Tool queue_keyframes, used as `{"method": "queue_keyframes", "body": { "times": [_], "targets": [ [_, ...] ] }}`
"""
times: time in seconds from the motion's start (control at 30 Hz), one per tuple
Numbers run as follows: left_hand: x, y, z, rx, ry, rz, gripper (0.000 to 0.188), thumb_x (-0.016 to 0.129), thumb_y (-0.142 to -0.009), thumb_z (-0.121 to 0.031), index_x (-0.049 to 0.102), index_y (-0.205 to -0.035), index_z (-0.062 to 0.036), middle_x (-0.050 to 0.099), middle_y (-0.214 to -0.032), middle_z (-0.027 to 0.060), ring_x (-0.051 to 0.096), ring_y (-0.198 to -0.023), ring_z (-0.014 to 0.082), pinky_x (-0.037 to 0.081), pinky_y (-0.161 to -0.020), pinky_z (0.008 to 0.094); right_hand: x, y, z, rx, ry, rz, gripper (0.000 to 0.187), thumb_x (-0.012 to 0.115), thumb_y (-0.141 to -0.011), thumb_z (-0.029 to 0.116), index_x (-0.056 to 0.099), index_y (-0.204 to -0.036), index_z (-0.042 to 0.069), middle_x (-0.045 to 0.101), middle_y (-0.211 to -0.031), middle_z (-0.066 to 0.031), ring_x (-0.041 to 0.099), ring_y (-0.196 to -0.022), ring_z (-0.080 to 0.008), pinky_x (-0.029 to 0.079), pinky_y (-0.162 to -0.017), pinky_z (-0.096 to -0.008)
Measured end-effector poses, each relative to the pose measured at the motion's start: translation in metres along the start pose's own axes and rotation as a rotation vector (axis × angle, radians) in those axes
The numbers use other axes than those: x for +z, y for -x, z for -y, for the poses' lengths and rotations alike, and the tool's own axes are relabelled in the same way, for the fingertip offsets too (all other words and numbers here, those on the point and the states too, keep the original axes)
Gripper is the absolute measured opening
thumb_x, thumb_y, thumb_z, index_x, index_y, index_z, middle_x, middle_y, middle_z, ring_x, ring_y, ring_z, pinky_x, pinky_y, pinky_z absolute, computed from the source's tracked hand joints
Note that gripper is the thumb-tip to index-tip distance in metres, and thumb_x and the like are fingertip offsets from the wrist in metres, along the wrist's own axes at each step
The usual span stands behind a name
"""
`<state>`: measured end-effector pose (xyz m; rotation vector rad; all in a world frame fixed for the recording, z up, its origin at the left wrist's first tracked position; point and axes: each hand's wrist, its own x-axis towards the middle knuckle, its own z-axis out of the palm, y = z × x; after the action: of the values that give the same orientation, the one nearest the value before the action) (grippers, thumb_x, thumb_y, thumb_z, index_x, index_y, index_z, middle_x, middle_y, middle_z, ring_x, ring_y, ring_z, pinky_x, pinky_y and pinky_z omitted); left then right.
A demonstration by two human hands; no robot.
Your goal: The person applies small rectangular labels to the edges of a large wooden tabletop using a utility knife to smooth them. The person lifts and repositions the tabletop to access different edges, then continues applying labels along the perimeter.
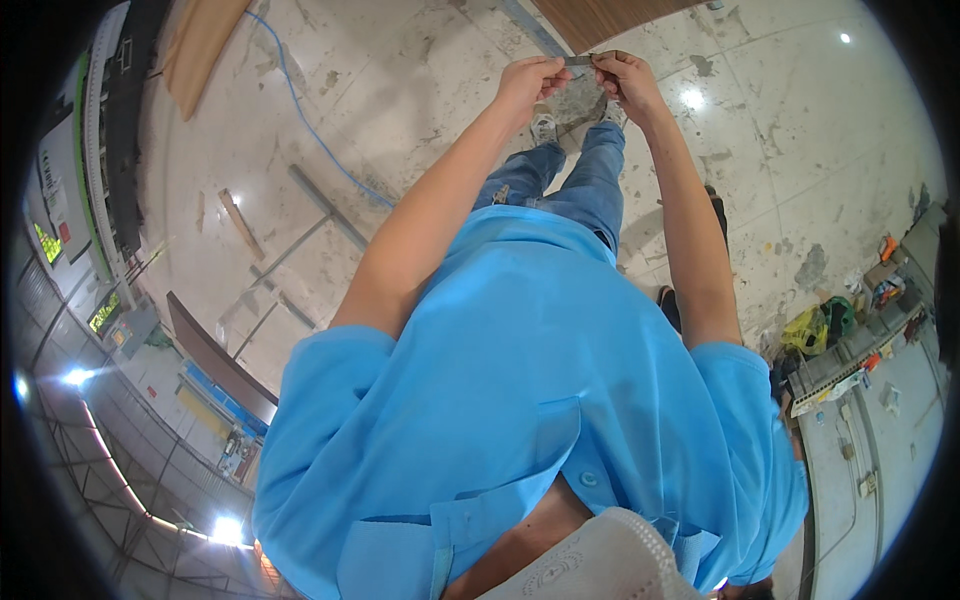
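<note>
Both my arms reach forward, and a short, thin grey strip (578, 61) spans the gap between my hands. My left hand (533, 84) pinches its left end between thumb and fingers. At the other end, my right hand (626, 80) has its fingers closed on the strip. The strip is small in view, so its exact kind cannot be made out. Just beyond it lies the corner of a brown wood-grain panel (610, 22), with a grey bar along its left edge. My shoes and jeans (585, 175) show below the hands.
A blue hose (290, 85) runs across the stained floor on the left. Grey metal bars (328, 207) and a wooden strip (240, 224) lie near it. On the right, a shelf (850, 365) carries a yellow bag (806, 330) and clutter. Machinery stands at the far left.
</note>
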<state>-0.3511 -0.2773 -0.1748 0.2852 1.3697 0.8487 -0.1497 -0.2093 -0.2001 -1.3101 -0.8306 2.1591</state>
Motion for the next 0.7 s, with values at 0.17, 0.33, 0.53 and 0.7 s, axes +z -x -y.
{"method": "queue_keyframes", "body": {
  "times": [0.17,0.33,0.53,0.7],
  "targets": [
    [0.0000,-0.0038,0.0020,-0.022,0.019,-0.019,0.026,0.073,-0.097,-0.026,0.069,-0.111,-0.0039,0.075,-0.103,0.0070,0.067,-0.092,0.0133,0.049,-0.086,0.0289,-0.0021,-0.0041,-0.0017,-0.001,0.034,-0.008,0.015,0.064,-0.098,0.014,0.068,-0.104,0.001,0.063,-0.077,-0.0009,0.047,-0.057,-0.0050,0.033,-0.050,-0.0210],
    [-0.0004,-0.0059,0.0047,-0.027,0.061,-0.021,0.025,0.073,-0.098,-0.026,0.069,-0.110,-0.0038,0.075,-0.102,0.0074,0.066,-0.092,0.0135,0.049,-0.085,0.0290,0.0008,-0.0041,0.0000,-0.003,0.025,-0.020,0.014,0.065,-0.095,0.011,0.070,-0.100,-0.001,0.065,-0.073,-0.0024,0.049,-0.055,-0.0055,0.035,-0.049,-0.0224],
    [-0.0001,-0.0049,0.0078,-0.027,0.095,-0.024,0.025,0.072,-0.098,-0.025,0.070,-0.110,-0.0029,0.075,-0.102,0.0076,0.066,-0.092,0.0136,0.049,-0.085,0.0295,-0.0021,-0.0043,0.0009,0.003,0.045,0.003,0.016,0.063,-0.097,0.011,0.068,-0.105,-0.001,0.063,-0.077,-0.0026,0.047,-0.057,-0.0056,0.033,-0.050,-0.0210],
    [0.0027,-0.0044,0.0066,-0.033,0.118,-0.046,0.025,0.071,-0.099,-0.024,0.070,-0.111,-0.0013,0.075,-0.101,0.0079,0.065,-0.092,0.0136,0.048,-0.085,0.0288,-0.0048,-0.0083,-0.0020,-0.012,0.038,0.006,0.013,0.062,-0.097,0.009,0.068,-0.103,-0.001,0.064,-0.076,-0.0033,0.047,-0.057,-0.0057,0.033,-0.050,-0.0209]
  ]
}}
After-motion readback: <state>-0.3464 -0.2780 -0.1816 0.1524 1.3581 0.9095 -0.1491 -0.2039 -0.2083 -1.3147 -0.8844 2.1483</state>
